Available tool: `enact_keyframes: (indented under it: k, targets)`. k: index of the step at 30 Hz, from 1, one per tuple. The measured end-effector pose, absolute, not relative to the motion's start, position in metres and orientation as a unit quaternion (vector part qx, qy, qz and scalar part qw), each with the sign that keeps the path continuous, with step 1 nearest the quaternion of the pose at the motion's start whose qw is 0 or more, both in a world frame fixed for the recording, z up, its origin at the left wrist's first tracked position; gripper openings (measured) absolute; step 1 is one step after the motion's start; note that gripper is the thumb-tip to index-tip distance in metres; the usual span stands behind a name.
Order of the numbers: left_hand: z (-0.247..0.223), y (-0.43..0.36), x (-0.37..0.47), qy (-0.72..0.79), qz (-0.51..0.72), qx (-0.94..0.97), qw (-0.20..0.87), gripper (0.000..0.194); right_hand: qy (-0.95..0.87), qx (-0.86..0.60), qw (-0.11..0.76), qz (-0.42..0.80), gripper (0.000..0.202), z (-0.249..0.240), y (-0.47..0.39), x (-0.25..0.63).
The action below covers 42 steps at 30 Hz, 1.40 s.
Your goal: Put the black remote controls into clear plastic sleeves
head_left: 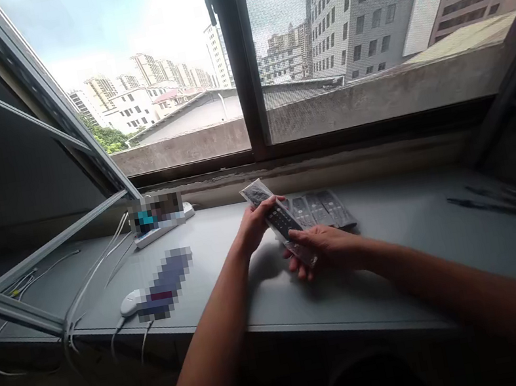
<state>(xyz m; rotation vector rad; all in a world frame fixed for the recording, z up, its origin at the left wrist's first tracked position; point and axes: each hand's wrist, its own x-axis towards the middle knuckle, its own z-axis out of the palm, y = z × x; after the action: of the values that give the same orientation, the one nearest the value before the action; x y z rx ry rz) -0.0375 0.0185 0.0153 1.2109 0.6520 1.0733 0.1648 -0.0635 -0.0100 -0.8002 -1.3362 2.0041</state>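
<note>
A dark remote control in a clear plastic sleeve point(281, 221) is held tilted above the table, its upper end pointing to the left and away. My left hand point(254, 225) grips its upper part, with the thumb across the front. Around the lower part my right hand point(320, 248) is closed, thumb on top and fingers underneath. Just behind and to the right of my hands, several more wrapped remotes point(323, 209) lie side by side on the grey table point(391, 209).
A white power strip point(164, 228) with cables stands at the back left. Nearer are a round white device point(131, 303) and a blurred bluish object point(167, 285). Dark cable-like items point(510, 205) lie at the right. Metal shelf bars rise at the left; a window is behind.
</note>
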Motion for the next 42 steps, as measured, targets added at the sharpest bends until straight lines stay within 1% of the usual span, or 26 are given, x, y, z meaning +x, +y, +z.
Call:
enact_keyframes:
  k: [6,15,21,26,29,35,38,42]
  targets:
    - [0.016,0.019,-0.038,0.294,0.478,0.519,0.644,0.054,-0.531,-0.305,0.32,0.723,0.054,-0.009,-0.064,0.164]
    - [0.013,0.023,-0.038,0.322,0.472,0.5,0.651,0.054,-0.6,-0.306,0.307,0.672,0.057,-0.001,-0.068,0.161]
    - [0.013,0.023,-0.038,0.316,0.466,0.495,0.661,0.051,-0.68,-0.307,0.305,0.592,0.053,-0.003,-0.07,0.161]
    - [0.014,0.022,-0.039,0.307,0.433,0.486,0.694,0.048,-0.779,-0.276,0.329,0.456,0.045,-0.013,-0.068,0.161]
    - [0.014,0.022,-0.04,0.3,0.418,0.485,0.708,0.046,-0.812,-0.257,0.337,0.402,0.043,-0.017,-0.067,0.161]
    - [0.015,0.018,-0.043,0.275,0.389,0.494,0.728,0.043,-0.842,-0.243,0.334,0.347,0.045,-0.015,-0.067,0.158]
    - [0.014,0.018,-0.044,0.276,0.359,0.505,0.735,0.047,-0.846,-0.241,0.332,0.34,0.044,-0.017,-0.065,0.159]
    - [0.012,0.017,-0.045,0.28,0.338,0.507,0.742,0.052,-0.856,-0.231,0.336,0.316,0.038,-0.016,-0.064,0.16]
